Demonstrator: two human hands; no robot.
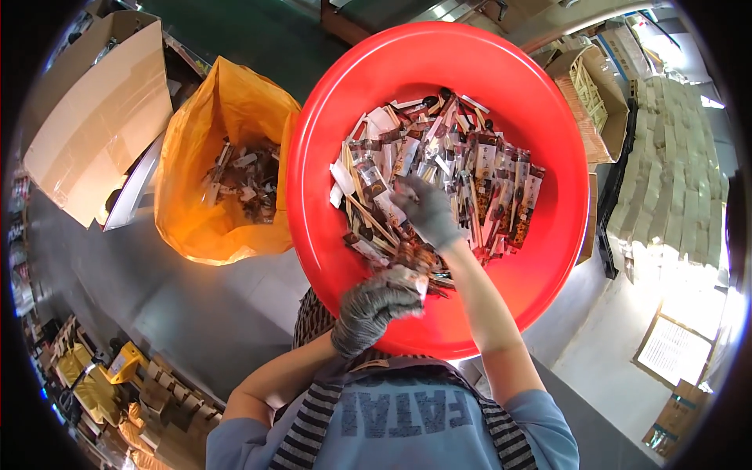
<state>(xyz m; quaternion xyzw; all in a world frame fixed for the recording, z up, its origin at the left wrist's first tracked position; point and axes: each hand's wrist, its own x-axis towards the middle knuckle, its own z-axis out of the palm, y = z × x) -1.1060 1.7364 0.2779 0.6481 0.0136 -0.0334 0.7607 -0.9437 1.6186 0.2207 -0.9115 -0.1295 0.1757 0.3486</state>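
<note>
A large red basin [548, 235] in front of me holds a loose pile of wrapped cutlery packets [407, 153] in clear film with dark printing. Wooden chopsticks, black spoon ends and white tissue pieces lie among them. My left hand [374, 309], in a grey knit glove, is closed around several cutlery packets by the basin's near left side; the packets are blurred. My right hand [431, 213], also gloved, reaches over the middle of the pile. Its fingertips are smeared and partly hidden against the packets, so their grip is unclear.
An orange sack [184, 211] stands open left of the basin, with packets and scraps inside. A cardboard box [110, 117] is beyond it. To the right are an open carton [599, 102] and a tall stack of pale bundles [666, 172]. Shelved goods fill the lower left.
</note>
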